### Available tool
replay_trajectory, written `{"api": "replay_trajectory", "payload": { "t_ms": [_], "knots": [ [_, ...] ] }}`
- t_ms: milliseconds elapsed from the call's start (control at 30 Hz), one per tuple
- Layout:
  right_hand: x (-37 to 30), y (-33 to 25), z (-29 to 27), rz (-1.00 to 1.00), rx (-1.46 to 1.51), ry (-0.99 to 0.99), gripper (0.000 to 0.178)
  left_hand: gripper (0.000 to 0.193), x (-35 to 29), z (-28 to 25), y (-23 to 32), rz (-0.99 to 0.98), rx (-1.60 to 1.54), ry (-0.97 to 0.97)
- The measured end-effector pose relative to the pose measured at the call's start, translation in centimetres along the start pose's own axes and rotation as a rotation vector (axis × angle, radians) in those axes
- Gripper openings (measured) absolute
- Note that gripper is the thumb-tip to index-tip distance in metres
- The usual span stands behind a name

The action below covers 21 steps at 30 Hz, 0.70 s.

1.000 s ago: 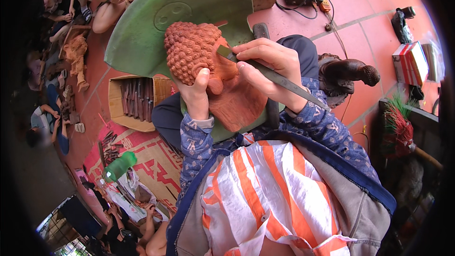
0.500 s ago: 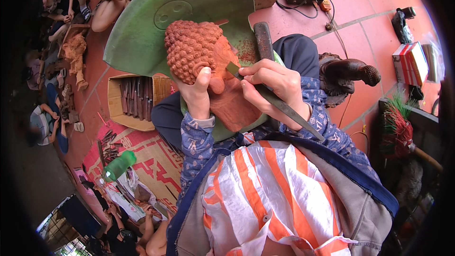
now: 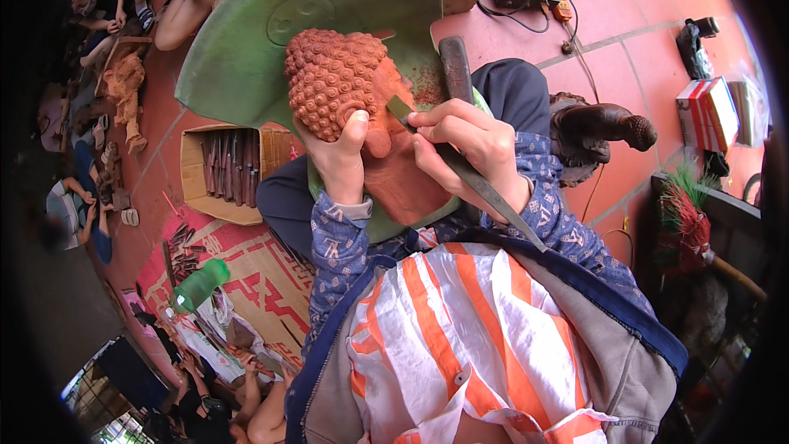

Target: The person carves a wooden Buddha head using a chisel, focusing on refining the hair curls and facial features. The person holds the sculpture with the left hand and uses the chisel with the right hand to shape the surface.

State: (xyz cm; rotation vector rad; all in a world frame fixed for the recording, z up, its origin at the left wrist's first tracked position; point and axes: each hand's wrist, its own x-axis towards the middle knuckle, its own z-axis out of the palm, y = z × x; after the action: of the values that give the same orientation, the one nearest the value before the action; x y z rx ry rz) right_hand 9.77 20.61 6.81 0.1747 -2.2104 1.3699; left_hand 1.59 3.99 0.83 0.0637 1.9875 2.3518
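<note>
Far left: clear green plastic bottle (image 3: 201, 286) lying on its side on the red-and-tan patterned mat (image 3: 261, 286). Above it, open brown cardboard box (image 3: 194, 173) with a row of slim dark-handled tools (image 3: 233, 166) inside. Next, large curved green plastic shell (image 3: 238, 57). Reddish-brown carved wooden head with knobbly curls (image 3: 378, 103) lies in front of the shell, over the person's lap. Long axis slants upper left to lower right: curled crown upper left, smooth neck block lower right, face turned right. Left hand (image 3: 339, 154) grips its near side, thumb pressed by the ear, thumb spread from the other fingers; those are mostly hidden behind the head, curl can't be told. Right hand (image 3: 481, 144) pinches a long flat dark metal bar (image 3: 496, 200) near its upper end, thumb and forefinger closed on it. Bar slants upper left to lower right, tip at the cheek just beside the ear. Right: dark brown carved wooden figure (image 3: 596, 125) on the red tiles.
</note>
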Motion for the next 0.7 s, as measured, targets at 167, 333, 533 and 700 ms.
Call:
{"api": "replay_trajectory", "payload": {
  "t_ms": [167,333,533,700],
  "knots": [
    [-0.2,0.0,-0.8,-0.004,0.045,-0.038,0.011,0.079,0.3,-0.2,-0.2,0.014,-0.066,-0.018],
    [2.5,0.8,0.3,-0.074,0.047,0.035,0.011,0.079,0.5,0.0,-0.5,0.032,0.002,-0.005],
    [1.5,0.4,0.5,-0.071,0.003,0.012,0.01,0.079,0.3,-0.1,-0.1,0.009,0.006,-0.019],
    [-1.0,0.3,-0.2,-0.023,0.003,-0.018,0.011,0.079,0.1,0.2,-0.1,0.018,-0.03,-0.012]
  ]
}}
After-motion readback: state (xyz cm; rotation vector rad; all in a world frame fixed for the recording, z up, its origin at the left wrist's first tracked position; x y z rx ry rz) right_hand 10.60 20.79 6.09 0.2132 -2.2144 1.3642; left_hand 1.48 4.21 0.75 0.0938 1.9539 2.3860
